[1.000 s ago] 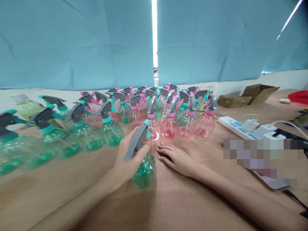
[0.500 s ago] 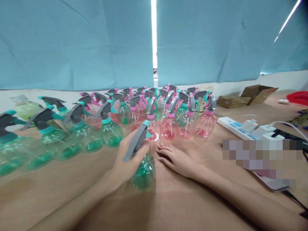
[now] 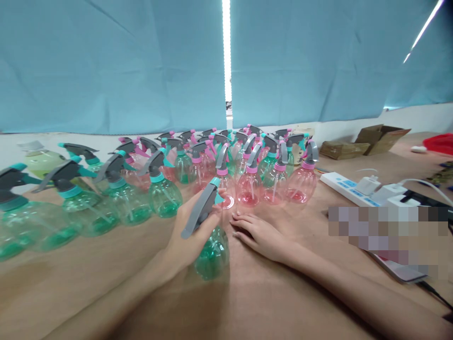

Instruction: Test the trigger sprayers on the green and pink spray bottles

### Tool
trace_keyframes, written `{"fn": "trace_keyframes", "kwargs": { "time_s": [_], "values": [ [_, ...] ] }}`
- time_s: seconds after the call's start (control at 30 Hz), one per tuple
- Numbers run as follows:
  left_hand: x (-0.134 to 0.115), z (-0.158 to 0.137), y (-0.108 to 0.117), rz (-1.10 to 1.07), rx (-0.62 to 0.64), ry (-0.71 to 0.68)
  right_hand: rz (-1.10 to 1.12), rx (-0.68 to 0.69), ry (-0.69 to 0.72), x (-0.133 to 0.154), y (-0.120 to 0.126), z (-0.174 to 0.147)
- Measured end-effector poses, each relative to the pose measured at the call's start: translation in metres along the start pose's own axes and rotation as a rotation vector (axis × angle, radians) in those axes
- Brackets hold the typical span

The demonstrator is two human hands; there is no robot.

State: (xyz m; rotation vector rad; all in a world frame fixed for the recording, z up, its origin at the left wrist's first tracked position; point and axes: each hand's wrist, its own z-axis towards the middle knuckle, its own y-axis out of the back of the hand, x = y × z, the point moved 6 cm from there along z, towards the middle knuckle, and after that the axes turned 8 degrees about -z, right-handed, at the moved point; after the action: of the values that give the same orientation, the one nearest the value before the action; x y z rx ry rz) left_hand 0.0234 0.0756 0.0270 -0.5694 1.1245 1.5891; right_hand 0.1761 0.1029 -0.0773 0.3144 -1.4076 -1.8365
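A green spray bottle [image 3: 212,255] with a grey trigger head and teal nozzle stands in front of me. My left hand [image 3: 191,226] is wrapped round its neck, just under the head, and covers the collar. My right hand [image 3: 256,233] lies palm down on the brown tabletop [image 3: 269,297], fingers stretched out, a little to the right of that bottle and apart from it. Just beyond my right fingertips stands a pink spray bottle [image 3: 249,189]. Several green spray bottles [image 3: 164,196] form a row to the left of my left hand.
More pink and green spray bottles crowd the back of the table. At right lie a white power strip [image 3: 348,191] with plugged-in chargers and a blurred-out device. Behind them are cardboard boxes [image 3: 378,140] and a red item [image 3: 440,142]. A large pale-yellow bottle [image 3: 40,163] stands far left.
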Motion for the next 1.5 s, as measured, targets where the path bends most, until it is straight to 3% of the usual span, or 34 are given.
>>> {"fn": "trace_keyframes", "kwargs": {
  "time_s": [0.4, 0.8, 1.5],
  "values": [
    [0.003, -0.001, 0.000, 0.005, -0.002, -0.011, -0.006, 0.007, 0.012, 0.000, -0.001, 0.000],
    [-0.016, 0.003, 0.000, 0.054, 0.017, -0.001, -0.001, 0.004, 0.011, 0.001, 0.000, 0.000],
    [-0.009, 0.002, -0.001, 0.012, 0.011, -0.023, 0.008, -0.011, 0.015, 0.000, -0.001, 0.000]
  ]
}}
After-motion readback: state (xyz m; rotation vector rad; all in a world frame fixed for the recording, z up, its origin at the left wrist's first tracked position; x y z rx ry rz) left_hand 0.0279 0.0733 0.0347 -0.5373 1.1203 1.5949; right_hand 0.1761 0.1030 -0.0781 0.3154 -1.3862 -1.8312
